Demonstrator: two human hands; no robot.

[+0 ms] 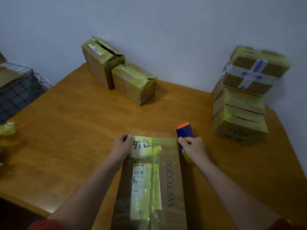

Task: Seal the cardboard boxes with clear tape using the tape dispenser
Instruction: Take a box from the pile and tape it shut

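wooden table (74,122) carries taped cardboard boxes (134,83), some stacked.

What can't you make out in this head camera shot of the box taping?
Tape dispenser: head view, the right hand gripping it covers its middle.
WETCODE box: head view, near end cut off by the bottom edge.
Shipping label: head view, print too small.
Stacked boxes at right: head view, markings blurred.
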